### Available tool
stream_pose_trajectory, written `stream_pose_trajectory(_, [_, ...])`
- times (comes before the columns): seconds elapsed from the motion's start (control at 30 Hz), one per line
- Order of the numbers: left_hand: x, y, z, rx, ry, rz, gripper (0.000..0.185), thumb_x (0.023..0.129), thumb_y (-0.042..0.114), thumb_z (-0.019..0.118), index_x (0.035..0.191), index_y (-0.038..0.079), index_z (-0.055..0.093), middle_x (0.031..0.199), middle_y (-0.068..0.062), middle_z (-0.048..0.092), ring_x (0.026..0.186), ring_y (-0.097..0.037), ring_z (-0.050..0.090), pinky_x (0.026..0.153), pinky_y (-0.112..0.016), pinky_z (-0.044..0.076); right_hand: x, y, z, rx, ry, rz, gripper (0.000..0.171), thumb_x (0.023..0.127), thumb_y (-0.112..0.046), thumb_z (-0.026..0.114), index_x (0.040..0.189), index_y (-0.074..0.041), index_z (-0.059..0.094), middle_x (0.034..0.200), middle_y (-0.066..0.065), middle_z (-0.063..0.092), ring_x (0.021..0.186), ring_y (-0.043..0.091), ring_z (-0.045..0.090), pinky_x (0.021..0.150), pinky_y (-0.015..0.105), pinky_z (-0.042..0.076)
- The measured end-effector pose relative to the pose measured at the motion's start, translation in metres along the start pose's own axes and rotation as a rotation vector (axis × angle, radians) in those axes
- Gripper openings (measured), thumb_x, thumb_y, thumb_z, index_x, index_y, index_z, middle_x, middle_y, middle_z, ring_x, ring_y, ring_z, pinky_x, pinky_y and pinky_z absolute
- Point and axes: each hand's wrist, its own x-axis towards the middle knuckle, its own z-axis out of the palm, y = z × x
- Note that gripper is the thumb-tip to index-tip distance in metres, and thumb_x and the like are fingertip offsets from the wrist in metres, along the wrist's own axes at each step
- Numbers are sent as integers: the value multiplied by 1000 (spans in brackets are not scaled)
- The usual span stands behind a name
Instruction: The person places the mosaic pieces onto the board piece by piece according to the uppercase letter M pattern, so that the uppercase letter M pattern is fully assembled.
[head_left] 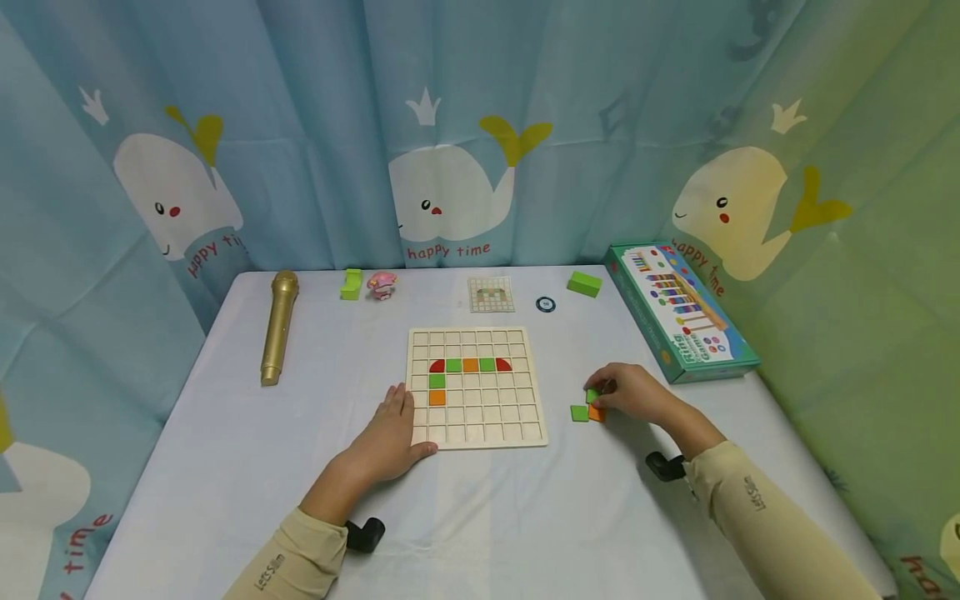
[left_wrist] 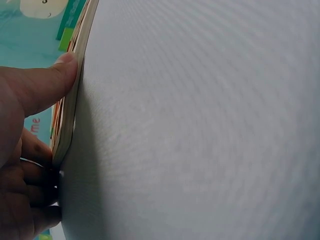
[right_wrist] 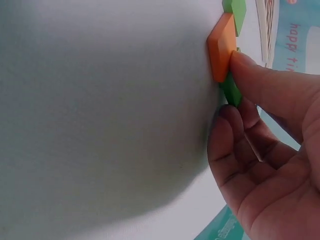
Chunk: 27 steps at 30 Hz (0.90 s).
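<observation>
A square wooden grid board (head_left: 487, 421) lies mid-table, holding a row of red quarter-round, green and orange tiles, with a green tile (head_left: 437, 381) and an orange tile (head_left: 437, 398) below the row's left end. My left hand (head_left: 390, 437) rests on the board's left edge, its thumb along the front corner. Right of the board, my right hand (head_left: 633, 392) pinches a green square tile (right_wrist: 231, 91) between thumb and fingertips. Close by it lie an orange square tile (head_left: 597, 414), which the thumb seems to touch, and another green tile (head_left: 579, 413).
Behind the board lie a small pattern card (head_left: 491, 295), a round dark chip (head_left: 546, 304), green blocks (head_left: 584, 284) and a pink figurine (head_left: 382, 285). A gold microphone (head_left: 279, 329) lies at the left. A green game box (head_left: 678, 317) sits at the right edge.
</observation>
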Motion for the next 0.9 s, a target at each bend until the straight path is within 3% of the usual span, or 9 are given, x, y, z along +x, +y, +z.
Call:
stream_pose_trajectory(0.57, [-1, 1, -1, -16, 4, -6, 92, 95, 41, 70, 149, -20, 25, 159, -36, 17, 150, -47, 12, 119, -53, 21, 6, -1, -6, 71, 44, -22, 16, 89, -3, 73, 105, -6, 75, 99, 6, 68, 85, 21, 62, 70, 34, 51])
stream_pose_trajectory(0.9, [2, -2, 3, 10, 4, -6, 95, 95, 44, 69, 150, -18, 24, 159, -35, 16, 150, -46, 12, 119, -53, 21, 23, -15, -4, 64, 36, -65, 17, 91, -4, 73, 107, -7, 77, 100, 5, 71, 90, 20, 64, 78, 36, 53])
